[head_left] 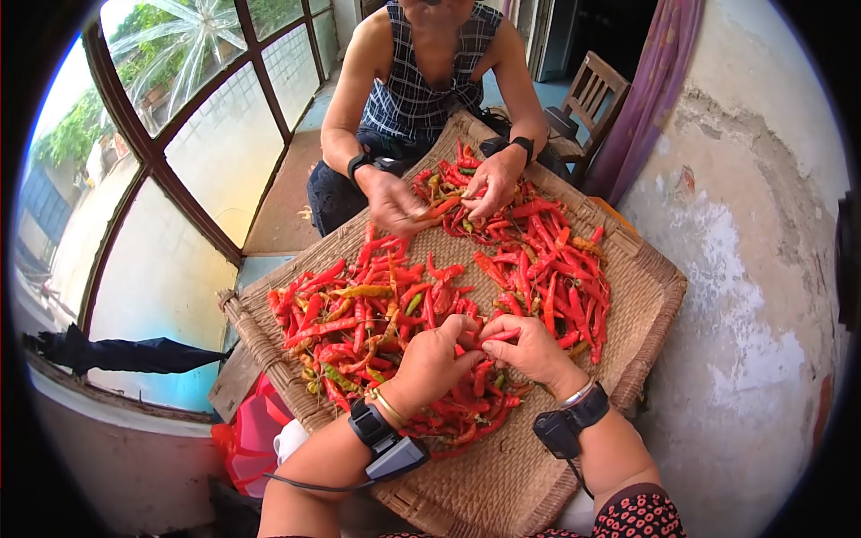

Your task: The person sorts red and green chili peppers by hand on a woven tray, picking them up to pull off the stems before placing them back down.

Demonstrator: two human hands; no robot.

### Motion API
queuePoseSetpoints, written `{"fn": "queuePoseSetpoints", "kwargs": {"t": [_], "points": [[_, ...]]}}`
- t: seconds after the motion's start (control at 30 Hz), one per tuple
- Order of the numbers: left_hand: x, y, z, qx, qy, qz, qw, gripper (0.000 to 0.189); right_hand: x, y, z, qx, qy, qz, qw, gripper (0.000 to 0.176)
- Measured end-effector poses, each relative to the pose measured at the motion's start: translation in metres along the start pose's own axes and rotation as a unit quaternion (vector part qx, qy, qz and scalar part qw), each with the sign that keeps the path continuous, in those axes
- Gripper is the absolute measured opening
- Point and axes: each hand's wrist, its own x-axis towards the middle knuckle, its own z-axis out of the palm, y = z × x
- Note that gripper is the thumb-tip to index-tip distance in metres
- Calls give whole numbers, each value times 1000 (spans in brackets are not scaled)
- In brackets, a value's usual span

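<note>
My left hand [435,360] and my right hand [535,351] meet over the near part of a woven tray [511,484]. Between the thumb and fingers of my right hand is a red chili pepper [508,335]. My left hand is closed in a pinch right beside it; whatever its fingertips hold is hidden. Below and around my hands lies a heap of red chili peppers [359,309], with some green and yellowish ones mixed in. A second heap of red chili peppers [560,278] covers the tray's right side.
Across the tray sits another person [430,81], both hands at a smaller chili pile. Framed windows [206,143] stand at left, with a dark folded umbrella [148,355] below. A peeling wall [735,269] borders the right; a wooden chair [592,103] stands behind.
</note>
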Motion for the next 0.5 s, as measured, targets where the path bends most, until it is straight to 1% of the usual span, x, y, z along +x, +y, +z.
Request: {"fn": "queuePoseSetpoints", "kwargs": {"t": [0.03, 0.07, 0.1, 0.13, 0.17, 0.2, 0.23, 0.27, 0.33, 0.37, 0.43, 0.47, 0.5], "points": [[1, -1, -1, 0, 0, 0, 1000, 26, 0, 1, 0, -7, 8, -15, 1000, 17], [2, -2, -3, 14, -32, 15, 999, 24, 0, 1, 1, -7, 8, -15, 1000, 17], [4, -2, -5, 29, -64, 29, 997, 23, 0, 2, 0, 32, 18, -25, 999, 15], [4, -2, -6, 28, -65, 28, 997, 23, 0, 2, 0, 70, 29, -34, 997, 12], [4, 0, -8, 74, -99, 15, 992, 23, 0, 2, -1, 71, 28, -32, 997, 12], [4, 0, -9, 119, -133, 4, 984, 23, 0, 2, -4, 93, 52, -43, 993, 11], [4, 0, -9, 118, -134, 2, 984, 23, 0, 2, -7, 116, 77, -55, 989, 11], [4, -1, -10, 111, -120, -3, 986, 23, 1, 3, -11, 117, 77, -54, 989, 11], [4, -3, -10, 103, -108, -9, 989, 23, 0, 4, -20, 194, 144, -95, 966, 11], [4, -7, -10, 96, -103, -6, 990, 21, 0, 4, -25, 227, 164, -93, 955, 11], [4, -10, -11, 88, -97, -3, 991, 19, -1, 3, -32, 249, 195, -121, 941, 11], [4, -11, -11, 133, -96, 14, 986, 20, -1, 1, -36, 251, 210, -135, 935, 11], [2, -11, -10, 176, -96, 29, 979, 20, -4, -3, -39, 235, 219, -125, 939, 11]]}}
